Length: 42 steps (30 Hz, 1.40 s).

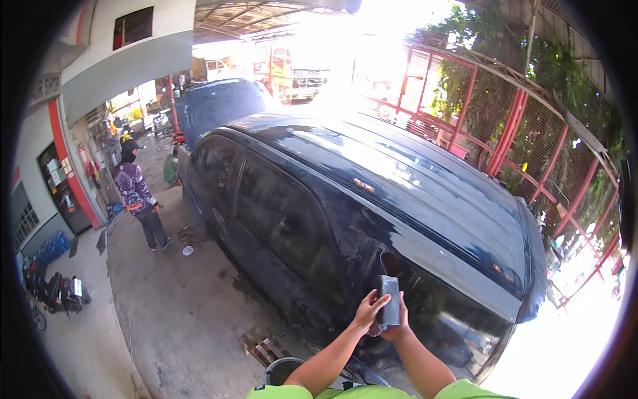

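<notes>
Between my two hands is a dark grey rectangular block (389, 292), held upright in front of the car's side. My left hand (369, 314) grips its left edge, with the thumb against its face. My right hand (399, 320) wraps round its lower right side. A thin dark line, perhaps a cord, curves up from the block's top. What the block is, I cannot make out. Behind it stands a dark blue-black car (286, 193), with dull, smeared patches on its body near the rear side window (432, 312).
A bucket (282, 370) and a wooden pallet (262, 347) are low by the car. Further left, a person (136, 193) in a patterned top stands on the concrete. A motorcycle (60, 292) is parked at far left. A red mesh fence (512, 133) runs beyond the car.
</notes>
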Each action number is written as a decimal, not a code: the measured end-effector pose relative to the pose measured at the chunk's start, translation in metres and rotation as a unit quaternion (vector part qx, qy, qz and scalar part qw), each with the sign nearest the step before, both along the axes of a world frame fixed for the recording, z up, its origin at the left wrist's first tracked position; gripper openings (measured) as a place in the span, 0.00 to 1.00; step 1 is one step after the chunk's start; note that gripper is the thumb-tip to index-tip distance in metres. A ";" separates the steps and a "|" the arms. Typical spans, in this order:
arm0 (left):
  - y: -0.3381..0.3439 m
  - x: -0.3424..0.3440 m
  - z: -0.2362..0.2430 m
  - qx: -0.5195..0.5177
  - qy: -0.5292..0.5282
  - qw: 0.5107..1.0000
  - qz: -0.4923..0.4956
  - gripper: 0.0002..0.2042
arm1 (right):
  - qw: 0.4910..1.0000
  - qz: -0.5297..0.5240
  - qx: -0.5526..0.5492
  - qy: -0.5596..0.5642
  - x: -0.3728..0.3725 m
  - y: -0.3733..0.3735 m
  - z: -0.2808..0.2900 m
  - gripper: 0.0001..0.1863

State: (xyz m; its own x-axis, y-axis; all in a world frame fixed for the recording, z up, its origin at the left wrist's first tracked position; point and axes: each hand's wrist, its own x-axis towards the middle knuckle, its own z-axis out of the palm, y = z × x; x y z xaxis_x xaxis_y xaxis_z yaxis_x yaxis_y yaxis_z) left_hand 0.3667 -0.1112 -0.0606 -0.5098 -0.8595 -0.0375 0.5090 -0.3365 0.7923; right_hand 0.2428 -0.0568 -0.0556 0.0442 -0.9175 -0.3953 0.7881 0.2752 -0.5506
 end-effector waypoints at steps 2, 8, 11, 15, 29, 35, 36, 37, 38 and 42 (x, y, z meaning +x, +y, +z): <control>0.004 0.016 -0.005 0.010 0.017 1.000 0.012 0.24 | 1.000 0.021 0.013 0.001 0.017 0.000 -0.010 0.47; 0.015 0.059 -0.024 0.053 0.021 0.998 0.031 0.25 | 0.996 0.049 0.077 0.007 0.051 -0.006 -0.032 0.45; 0.023 0.074 -0.033 0.047 0.066 0.993 0.082 0.25 | 0.991 0.082 0.107 0.024 0.063 -0.011 -0.043 0.44; 0.027 0.096 -0.029 -0.147 -0.089 0.970 0.172 0.24 | 0.983 0.168 0.079 0.000 0.078 -0.017 -0.060 0.38; 0.043 0.208 -0.054 -0.046 0.046 0.928 0.366 0.33 | 0.950 0.267 0.127 -0.104 0.142 -0.007 -0.079 0.42; 0.068 0.296 -0.172 0.194 -0.072 0.901 0.382 0.35 | 0.953 0.218 0.182 -0.105 0.157 0.000 -0.145 0.33; 0.075 0.300 -0.200 0.254 -0.116 0.885 0.372 0.36 | 0.954 0.210 0.186 -0.102 0.161 0.003 -0.163 0.33; 0.084 0.300 -0.230 0.277 -0.120 0.896 0.326 0.36 | 0.955 0.199 0.211 -0.064 0.166 0.006 -0.183 0.33; 0.097 0.299 -0.260 0.334 -0.141 0.884 0.296 0.36 | 0.949 0.191 0.234 -0.096 0.173 0.010 -0.204 0.23; 0.170 0.268 -0.383 0.463 -0.134 0.834 0.270 0.28 | 0.940 0.145 0.293 0.097 0.202 0.031 -0.306 0.25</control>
State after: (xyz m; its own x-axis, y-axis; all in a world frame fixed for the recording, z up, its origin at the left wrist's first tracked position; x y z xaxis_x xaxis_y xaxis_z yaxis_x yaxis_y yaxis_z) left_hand 0.6349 0.0589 -0.4440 0.0754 -0.5006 -0.8624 0.6307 -0.6459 0.4301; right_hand 0.4446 -0.0261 -0.3615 0.1336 -0.4999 -0.8557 0.5333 0.7640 -0.3631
